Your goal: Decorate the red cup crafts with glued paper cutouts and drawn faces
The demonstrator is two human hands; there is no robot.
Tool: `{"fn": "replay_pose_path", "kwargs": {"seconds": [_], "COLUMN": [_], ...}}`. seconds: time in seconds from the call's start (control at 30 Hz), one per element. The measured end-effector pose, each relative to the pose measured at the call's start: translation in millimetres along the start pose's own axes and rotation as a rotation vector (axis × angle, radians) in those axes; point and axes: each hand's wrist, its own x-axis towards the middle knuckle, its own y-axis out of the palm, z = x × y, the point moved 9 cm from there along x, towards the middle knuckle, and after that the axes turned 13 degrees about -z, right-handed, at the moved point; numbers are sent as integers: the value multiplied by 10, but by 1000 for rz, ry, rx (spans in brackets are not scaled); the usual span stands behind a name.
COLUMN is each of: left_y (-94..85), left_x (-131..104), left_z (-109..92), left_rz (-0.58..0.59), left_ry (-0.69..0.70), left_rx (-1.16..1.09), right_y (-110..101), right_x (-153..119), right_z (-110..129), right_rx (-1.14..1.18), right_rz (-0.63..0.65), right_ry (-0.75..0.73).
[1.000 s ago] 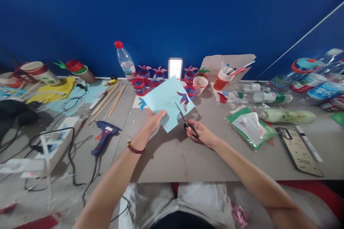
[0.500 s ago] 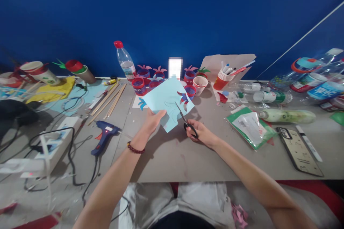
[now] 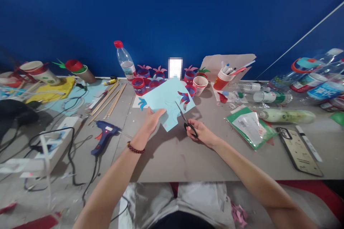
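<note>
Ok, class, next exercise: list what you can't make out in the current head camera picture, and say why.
All in the head view:
Most fingers of the left hand: hidden under the light blue paper.
Lower part of the middle cup: behind that paper.
Dark object: cut off by the left edge.
White patch: pixelated.
Print on the packet label: too small.
Far-right bottles: blurred, partly cut off by the right edge.

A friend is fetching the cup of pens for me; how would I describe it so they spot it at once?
Face the blue wall and find the pale sheet by it, right of centre. In front of that stands a paper cup. It is mostly red, with pens sticking out, unlike the white cup to its left.
</note>
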Motion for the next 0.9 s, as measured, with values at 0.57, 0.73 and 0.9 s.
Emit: {"fn": "replay_pose_path", "kwargs": {"seconds": [0.57,0.73,0.9], "left_y": [257,209,154], "left_x": [-201,-114,-72], "left_z": [163,123,32], "left_rz": [125,70,19], "left_ry": [-223,-155,-99], "left_rx": [-53,-79,-64], "right_y": [-77,-108,-92], "right_x": [43,79,69], "right_z": [-13,-68,-66], "right_rx": [-7,-16,-41], "right_rz": [-64,-80,-73], "right_ry": [-45,-38,-14]}}
